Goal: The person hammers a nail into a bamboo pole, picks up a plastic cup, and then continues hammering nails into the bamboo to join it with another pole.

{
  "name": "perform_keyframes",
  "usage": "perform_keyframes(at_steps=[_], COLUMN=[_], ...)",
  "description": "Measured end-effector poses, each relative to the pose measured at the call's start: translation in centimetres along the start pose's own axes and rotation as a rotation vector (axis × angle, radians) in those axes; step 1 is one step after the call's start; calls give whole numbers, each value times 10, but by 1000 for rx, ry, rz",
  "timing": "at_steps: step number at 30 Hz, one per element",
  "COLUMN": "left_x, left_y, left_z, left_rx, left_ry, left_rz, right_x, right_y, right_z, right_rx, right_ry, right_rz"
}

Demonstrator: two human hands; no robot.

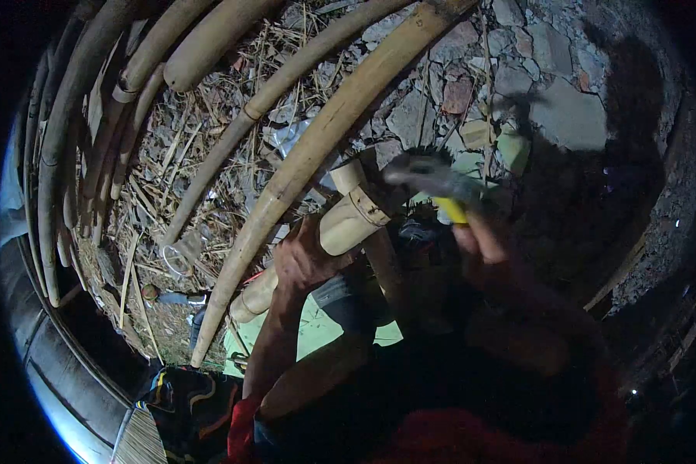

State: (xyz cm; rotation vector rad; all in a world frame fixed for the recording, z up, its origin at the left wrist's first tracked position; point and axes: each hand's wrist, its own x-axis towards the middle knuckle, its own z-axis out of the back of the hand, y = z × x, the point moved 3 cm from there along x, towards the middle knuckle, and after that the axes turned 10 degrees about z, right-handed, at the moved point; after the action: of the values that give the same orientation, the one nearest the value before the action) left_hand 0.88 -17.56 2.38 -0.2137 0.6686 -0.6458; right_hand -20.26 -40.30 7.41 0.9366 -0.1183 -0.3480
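Observation:
My left hand [305, 257] is wrapped round a thick bamboo pole [351, 226], whose cut end with a cracked rim points up and to the right. Below that hand, more of the pole slants down to the left. In my right hand [481, 241] is a claw hammer [433, 178] with a yellow part on its handle, smeared by motion. Its dark head hangs just beyond the upper right end of the pole. A short bamboo piece [349, 176] stands out close behind that end.
A long bamboo pole [317, 151] crosses the scene diagonally, with more bamboo poles [77, 116] stacked at the left. Broken stones [568, 116] and dry plant scraps cover the ground. A pale green sheet [313, 325] lies beneath my left arm.

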Motion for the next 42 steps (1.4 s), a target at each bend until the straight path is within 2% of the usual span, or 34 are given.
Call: perform_keyframes(at_steps=[2, 3, 6, 8, 10, 13, 16, 19, 22, 24, 26, 27, 30, 32, 34, 37, 39, 41, 42], left_x=[-2, -2, -5, -3, -3, -2, -3, -3, -2, -3, -2, 0, -3, -2, 8, 18, 24, 25, 23], left_y=[2, 3, 8, 6, 5, 5, 7, 17, 10, 11, 10, 10, 29, 38, 17, 26, 36, 35, 24], left_z=[-1, -2, -6, -4, 1, -2, -4, -9, -4, -4, -3, -2, -11, -16, 4, 2, -8, -8, -1], left_rx=[-7, -3, 3, 22, 53, 33, 85, -3, 11, 23, 11, -15, 16, 14, -50, -75, -152, -204, -218], left_ry=[-21, -38, -47, -30, -7, -10, -32, -3, -1, -26, -47, -70, -104, -52, 72, 103, 90, 75, 68], left_rz=[-9, -21, 8, 10, 8, 35, 40, 13, 22, 18, -27, -55, -92, -84, -41, -103, -150, -169, -169], right_x=[-5, -6, -16, -20, -20, -27, -15, -11, -25, -27, -16, -11, -6, -3, -7, -3, -8, -8, -4], right_y=[-6, -11, -14, -16, -19, -21, -14, -17, -19, -16, -24, -23, -11, -6, -11, -4, -16, -27, -29], right_z=[-5, -11, -17, -5, -3, -13, -10, 2, -18, -27, -35, -31, -14, -6, -6, 1, -8, -12, -11], right_rx=[50, 72, 215, 383, 369, 149, 17, 201, -8, 153, 111, 42, 122, 177, 139, 208, 66, 42, 89], right_ry=[63, -70, -372, -439, -324, -86, 276, -260, -487, -145, 154, 118, -88, -164, -201, -26, 53, 147, 201], right_rz=[26, 78, -60, -193, -376, -406, -372, -258, -31, -235, -270, -157, -96, -77, 93, -88, -11, -62, -154])
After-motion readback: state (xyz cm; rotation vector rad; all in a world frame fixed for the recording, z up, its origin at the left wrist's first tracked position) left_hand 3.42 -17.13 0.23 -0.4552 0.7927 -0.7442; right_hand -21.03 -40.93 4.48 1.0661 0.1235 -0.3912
